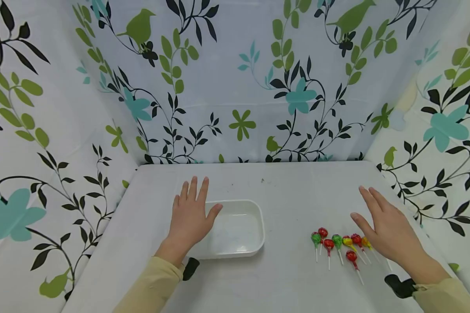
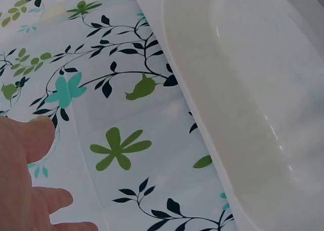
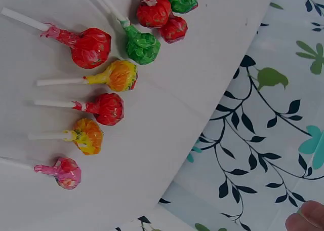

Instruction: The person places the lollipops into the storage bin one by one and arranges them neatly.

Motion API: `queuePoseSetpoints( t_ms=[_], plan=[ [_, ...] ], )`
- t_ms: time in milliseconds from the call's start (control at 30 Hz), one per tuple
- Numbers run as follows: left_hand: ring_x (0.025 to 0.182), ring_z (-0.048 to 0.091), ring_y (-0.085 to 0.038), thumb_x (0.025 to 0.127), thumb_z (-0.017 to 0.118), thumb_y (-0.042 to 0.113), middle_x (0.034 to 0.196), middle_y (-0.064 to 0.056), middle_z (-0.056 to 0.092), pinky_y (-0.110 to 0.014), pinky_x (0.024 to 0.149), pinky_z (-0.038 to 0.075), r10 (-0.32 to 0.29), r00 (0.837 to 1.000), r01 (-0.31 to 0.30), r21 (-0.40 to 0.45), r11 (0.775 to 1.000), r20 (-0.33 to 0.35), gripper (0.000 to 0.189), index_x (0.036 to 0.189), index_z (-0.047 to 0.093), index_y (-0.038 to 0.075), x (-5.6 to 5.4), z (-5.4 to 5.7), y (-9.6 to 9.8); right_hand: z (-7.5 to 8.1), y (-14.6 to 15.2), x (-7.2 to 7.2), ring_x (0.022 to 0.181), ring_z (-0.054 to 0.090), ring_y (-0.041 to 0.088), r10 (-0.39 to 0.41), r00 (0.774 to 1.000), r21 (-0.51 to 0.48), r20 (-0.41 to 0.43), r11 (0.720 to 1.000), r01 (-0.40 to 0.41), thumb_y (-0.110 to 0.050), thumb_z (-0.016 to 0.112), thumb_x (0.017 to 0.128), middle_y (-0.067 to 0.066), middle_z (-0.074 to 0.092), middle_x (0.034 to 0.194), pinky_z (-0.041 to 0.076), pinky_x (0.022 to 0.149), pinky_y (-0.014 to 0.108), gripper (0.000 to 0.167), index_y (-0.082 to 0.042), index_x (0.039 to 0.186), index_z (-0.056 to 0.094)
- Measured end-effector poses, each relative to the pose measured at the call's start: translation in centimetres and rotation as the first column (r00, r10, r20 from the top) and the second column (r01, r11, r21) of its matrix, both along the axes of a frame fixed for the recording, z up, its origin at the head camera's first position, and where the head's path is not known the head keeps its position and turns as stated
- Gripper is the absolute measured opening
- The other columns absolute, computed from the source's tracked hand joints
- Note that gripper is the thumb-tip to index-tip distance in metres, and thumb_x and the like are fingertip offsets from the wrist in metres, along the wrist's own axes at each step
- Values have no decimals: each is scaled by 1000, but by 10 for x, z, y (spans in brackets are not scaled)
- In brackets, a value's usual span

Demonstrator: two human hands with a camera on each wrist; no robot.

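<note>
glossy white rounded-rectangular tray (image 1: 236,232), left hand (image 1: 192,217) over its left side, fingers straight, empty, wrapped red, green, yellow ball lollipops (image 1: 337,241) right of tray, right hand (image 1: 391,232) farther right, fingers extended, empty

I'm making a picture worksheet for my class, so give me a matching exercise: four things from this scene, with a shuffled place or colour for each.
1. left hand
2. right hand
3. tray
4. lollipops

A. in wrappers of several colours
B. nearest the lollipops
C. plain white
D. nearest the tray

Pairs: 1-D; 2-B; 3-C; 4-A
</note>
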State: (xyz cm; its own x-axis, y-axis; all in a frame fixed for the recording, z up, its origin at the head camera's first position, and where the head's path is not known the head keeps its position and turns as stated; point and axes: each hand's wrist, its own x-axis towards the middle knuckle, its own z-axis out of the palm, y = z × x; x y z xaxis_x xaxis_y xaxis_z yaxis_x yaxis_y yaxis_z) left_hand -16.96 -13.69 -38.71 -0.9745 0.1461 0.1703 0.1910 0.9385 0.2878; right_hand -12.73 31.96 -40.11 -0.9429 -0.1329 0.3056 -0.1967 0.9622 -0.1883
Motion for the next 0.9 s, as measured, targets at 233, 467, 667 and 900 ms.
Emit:
queuePoseSetpoints(
  t_ms=[233, 467, 667, 900],
  plan=[
    [151, 24, -53, 106, 54, 38, 166, -31, 21, -72, 119, 30, 43, 999, -47, 205, 978, 22, 75, 162, 21, 1, 3, -21, -42, -17, 26, 7, 131, 40, 61, -29, 993, -126, 112, 991, 43, -37, 53, 107, 40, 38, 150, 39, 99, 81, 72, 4, 159, 24],
    [153, 20, -50, 110, 42, 39, 166, -32, 19, -65, 126, 24, 114, 968, -199, 407, 892, 224, 72, 161, 15, -4, 19, -63, -81, -46, 73, 14, 118, 49, 64, -121, 971, -157, 206, 975, 155, -30, 47, 110, 47, 45, 137, 47, 91, 77, 64, 14, 151, 30],
    [155, 23, -44, 112, 34, 43, 169, -24, 21, -57, 127, 29, 109, 931, -306, 586, 750, 348, 69, 164, 12, 3, 29, -96, -91, -61, 100, 11, 112, 59, 59, -198, 911, -155, 361, 951, 268, -24, 48, 109, 44, 53, 133, 60, 82, 62, 55, 15, 147, 38],
    [155, 27, -38, 112, 29, 41, 168, -20, 25, -41, 120, 34, 77, 926, -320, 662, 678, 369, 64, 164, 14, 5, 29, -111, -89, -81, 109, 9, 124, 52, 60, -171, 881, -160, 442, 951, 265, -17, 51, 107, 41, 52, 138, 52, 96, 69, 49, 15, 144, 44]
  ],
)
